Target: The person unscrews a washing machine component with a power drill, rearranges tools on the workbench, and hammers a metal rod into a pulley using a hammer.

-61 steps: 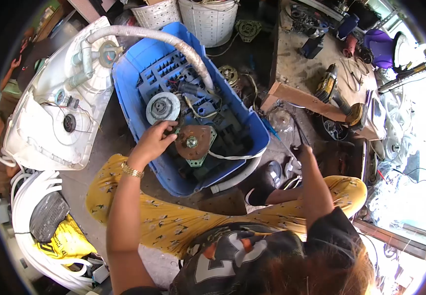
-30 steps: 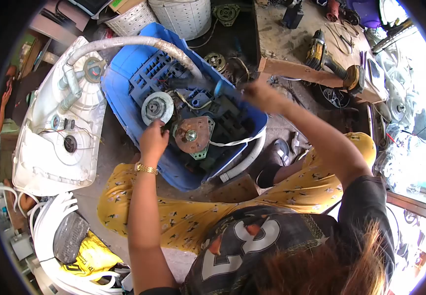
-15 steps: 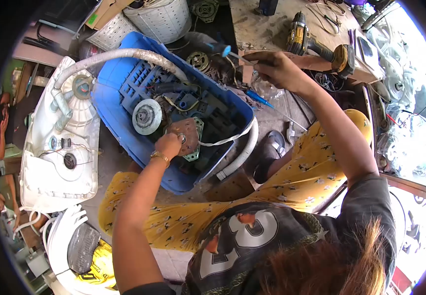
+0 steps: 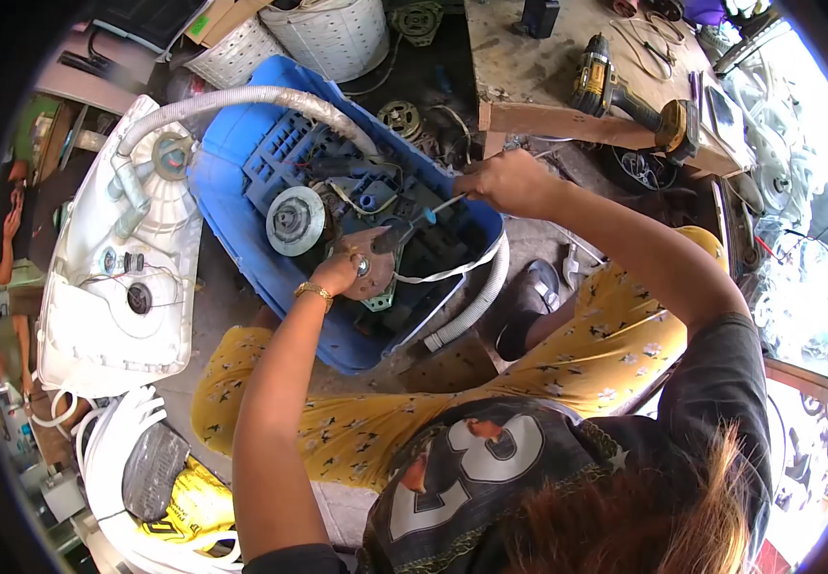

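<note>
My left hand [image 4: 337, 275], a gold bracelet at its wrist, grips a motor with a rusty brown end cover [image 4: 372, 275] and green edges. The motor is inside a blue plastic washing machine body [image 4: 356, 356] lying on the floor. My right hand [image 4: 511, 182] is closed round the thin shaft of a screwdriver, handle forward. Its dark handle [image 4: 397, 233] with a blue collar is down at the upper edge of the rusty cover; contact is hard to confirm. Left of the motor sits a round grey pulley [image 4: 295, 221].
A corrugated drain hose [image 4: 251, 94] arches over the blue body. To the left stands a white plastic machine part [image 4: 108, 335]. On the wooden table [image 4: 519, 72] lies a yellow-black cordless drill [image 4: 624, 100]. Perforated white tubs [image 4: 332, 43] stand behind. A white hose coil [image 4: 108, 469] lies lower left.
My right hand has swung down and left, bringing the screwdriver handle from beyond the blue body onto or near the motor. My left hand keeps its hold. The view has shifted slightly.
</note>
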Motion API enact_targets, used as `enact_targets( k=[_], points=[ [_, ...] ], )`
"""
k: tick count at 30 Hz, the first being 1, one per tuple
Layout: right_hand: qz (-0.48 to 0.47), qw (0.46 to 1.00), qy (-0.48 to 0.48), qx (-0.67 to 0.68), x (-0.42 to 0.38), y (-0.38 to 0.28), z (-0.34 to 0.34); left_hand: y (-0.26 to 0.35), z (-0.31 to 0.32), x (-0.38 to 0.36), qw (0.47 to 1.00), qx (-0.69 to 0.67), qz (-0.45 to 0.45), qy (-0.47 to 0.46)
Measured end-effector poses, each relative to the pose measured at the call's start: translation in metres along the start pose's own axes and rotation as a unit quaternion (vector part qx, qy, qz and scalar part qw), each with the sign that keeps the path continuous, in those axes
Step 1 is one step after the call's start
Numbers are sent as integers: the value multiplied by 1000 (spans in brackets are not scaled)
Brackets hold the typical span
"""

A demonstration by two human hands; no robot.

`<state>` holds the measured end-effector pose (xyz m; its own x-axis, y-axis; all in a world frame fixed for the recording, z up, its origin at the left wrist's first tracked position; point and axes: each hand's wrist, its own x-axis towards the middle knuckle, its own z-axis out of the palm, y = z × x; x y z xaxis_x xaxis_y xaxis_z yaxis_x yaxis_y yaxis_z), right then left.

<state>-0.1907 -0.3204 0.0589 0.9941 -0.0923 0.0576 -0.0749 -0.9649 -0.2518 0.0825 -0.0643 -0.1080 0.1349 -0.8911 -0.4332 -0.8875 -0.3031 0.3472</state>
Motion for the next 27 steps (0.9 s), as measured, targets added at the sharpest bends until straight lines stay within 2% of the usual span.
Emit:
enact_targets(
  k=[1,4,5,7,8,9,11,12,13,14,15,17,18,19,21,23,24,25,27],
  points=[
    [-36,999,11,1,3,1,5,18,-16,-6,998,-16,-44,-35],
    [-100,995,-9,-10,11,-7,15,36,-39,-15,997,13,-36,-65],
    [-114,993,-23,-16,14,-12,17,41,-46,-17,994,-4,-90,-58],
    [-198,979,-28,25,17,-36,18,46,-61,-17,978,-38,-199,-45],
    [-241,969,-31,46,17,-51,19,44,-71,-20,974,-28,-222,-31],
    [-295,951,9,94,16,-64,28,38,-80,-22,969,-17,-245,-17],
    [-387,911,46,136,20,-80,43,15,-95,-29,970,-65,-232,-23],
    [-401,907,26,128,27,-76,51,8,-101,-35,967,-77,-243,-7],
    [-363,928,35,79,38,-53,79,3,-106,-40,963,-89,-253,8],
    [-231,972,30,14,50,-25,89,-8,-108,-45,960,-112,-256,19],
    [-93,994,23,-54,57,-7,91,-12,-107,-48,965,-86,-243,51],
    [-56,992,99,-53,57,-16,53,-19,-104,-58,967,-33,-223,117],
    [-34,990,127,-42,48,-29,32,-2,-106,-65,968,16,-220,121],
    [-63,985,159,-16,42,-35,11,14,-102,-68,976,50,-173,119],
    [-33,986,162,-18,30,-26,-21,43,-96,-72,982,121,-68,128],
    [7,981,189,-48,16,-1,-45,62,-80,-64,965,225,47,125],
    [63,976,196,-70,4,2,-63,65,-71,-60,948,274,101,124],
    [101,974,196,-60,-2,19,-67,59,-59,-54,938,308,113,115],
    [109,957,265,38,-27,38,-80,50,-43,-38,912,375,136,97]
  ],
)
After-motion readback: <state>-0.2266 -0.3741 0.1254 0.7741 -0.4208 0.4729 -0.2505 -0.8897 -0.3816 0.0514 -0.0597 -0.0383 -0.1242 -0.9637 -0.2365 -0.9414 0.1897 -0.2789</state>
